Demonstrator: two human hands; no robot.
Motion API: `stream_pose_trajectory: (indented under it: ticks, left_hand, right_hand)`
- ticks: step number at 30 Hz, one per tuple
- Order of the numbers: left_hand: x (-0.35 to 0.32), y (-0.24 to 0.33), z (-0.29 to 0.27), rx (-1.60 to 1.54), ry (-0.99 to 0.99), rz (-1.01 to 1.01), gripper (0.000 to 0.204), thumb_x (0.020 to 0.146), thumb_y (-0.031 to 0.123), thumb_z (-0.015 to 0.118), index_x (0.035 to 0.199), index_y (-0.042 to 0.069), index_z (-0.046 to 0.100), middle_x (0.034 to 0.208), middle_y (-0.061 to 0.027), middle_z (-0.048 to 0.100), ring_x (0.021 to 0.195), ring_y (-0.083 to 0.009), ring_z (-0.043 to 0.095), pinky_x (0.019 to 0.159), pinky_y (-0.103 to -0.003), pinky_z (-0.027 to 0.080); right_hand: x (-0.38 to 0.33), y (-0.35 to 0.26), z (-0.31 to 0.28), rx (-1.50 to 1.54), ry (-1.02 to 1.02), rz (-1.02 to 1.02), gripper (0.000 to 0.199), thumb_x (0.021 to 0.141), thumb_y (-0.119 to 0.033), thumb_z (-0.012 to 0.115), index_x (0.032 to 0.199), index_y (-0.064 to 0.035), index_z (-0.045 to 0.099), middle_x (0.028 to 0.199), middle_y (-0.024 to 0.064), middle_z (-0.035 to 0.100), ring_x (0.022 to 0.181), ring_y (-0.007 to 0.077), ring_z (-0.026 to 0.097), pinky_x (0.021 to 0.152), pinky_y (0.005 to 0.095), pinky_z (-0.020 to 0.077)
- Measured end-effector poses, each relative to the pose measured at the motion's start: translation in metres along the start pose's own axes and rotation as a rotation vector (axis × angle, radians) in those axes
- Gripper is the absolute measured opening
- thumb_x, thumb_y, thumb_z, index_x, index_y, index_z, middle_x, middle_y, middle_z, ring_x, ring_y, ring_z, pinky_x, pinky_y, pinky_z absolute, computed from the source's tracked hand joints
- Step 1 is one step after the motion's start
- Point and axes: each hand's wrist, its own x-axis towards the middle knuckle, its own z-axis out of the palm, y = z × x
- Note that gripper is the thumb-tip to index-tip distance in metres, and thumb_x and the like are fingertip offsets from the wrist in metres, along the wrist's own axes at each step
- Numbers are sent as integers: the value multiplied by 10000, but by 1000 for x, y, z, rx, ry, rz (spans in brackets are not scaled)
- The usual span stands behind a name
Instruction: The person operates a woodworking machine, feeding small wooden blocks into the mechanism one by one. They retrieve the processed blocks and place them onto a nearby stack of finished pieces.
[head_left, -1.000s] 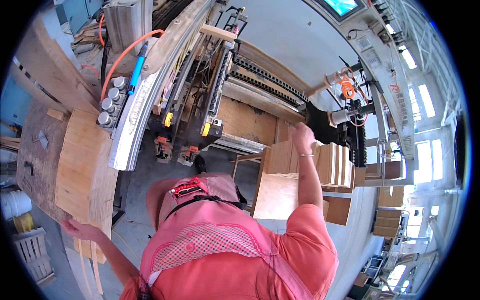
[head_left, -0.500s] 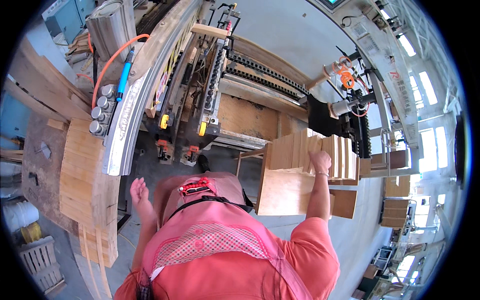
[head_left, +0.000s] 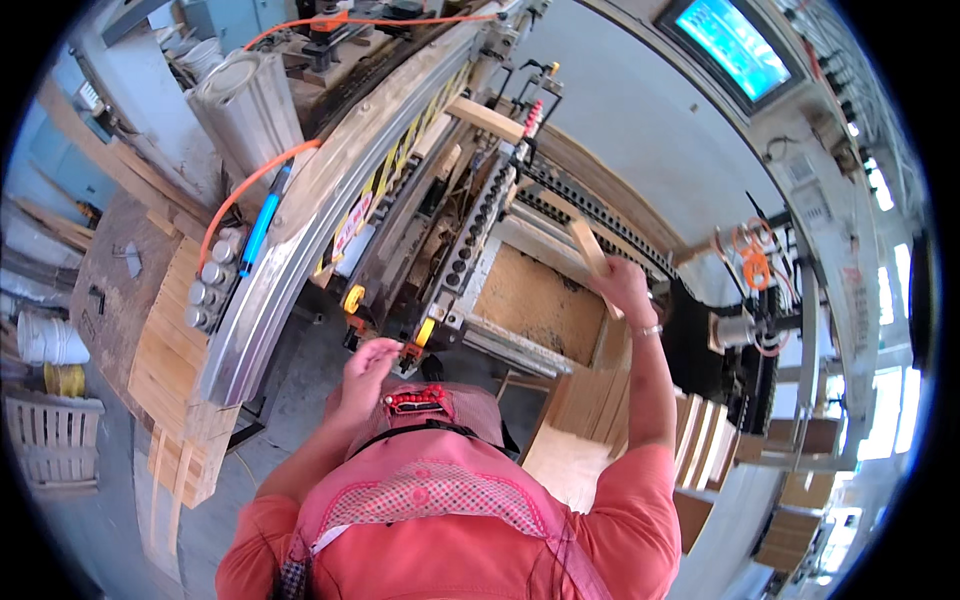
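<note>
My right hand (head_left: 627, 287) is closed around the near end of a pale wooden board (head_left: 588, 246), held tilted over the machine frame. My left hand (head_left: 368, 376) hovers just in front of the machine's near end, fingers stretched out and nothing visible in them. Close to its fingertips are an orange-red clamp part (head_left: 411, 352) and a yellow roller (head_left: 424, 331); whether I touch them cannot be made out. Another wooden strip (head_left: 486, 118) lies across the far end of the rails. Below my right forearm stands a stack of wooden boards (head_left: 702, 440), partly hidden by the arm.
A long metal beam (head_left: 262, 320) with a blue air gun (head_left: 262, 232) and an orange hose borders the left. Glued wooden panels (head_left: 165, 345) lie beyond it. A lit screen (head_left: 728, 48) hangs at the upper right, above coiled orange tubing (head_left: 752, 255).
My right hand has moved from the board stack up and forward, and now carries a board over the machine. My left hand has swung right and forward to the machine's near end. The view has turned.
</note>
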Motion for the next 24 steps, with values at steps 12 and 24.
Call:
stream_pose_trajectory:
  ticks: [12,24]
  left_hand:
    - [69,-2,107,-34,75,-99,190,870,15,483,1048,-3,549,985,-23,587,908,-78,531,827,-219,415]
    - [99,-4,119,-102,122,-154,201,878,17,488,1074,-10,523,1034,-53,579,953,-123,545,867,-252,425]
  right_hand:
    - [315,-126,60,-191,110,-465,199,689,-193,610,768,-19,666,834,197,646,812,315,639,717,393,515]
    - [352,-131,69,-137,-56,-455,315,621,-266,706,822,-26,662,851,171,649,788,312,639,690,382,526]
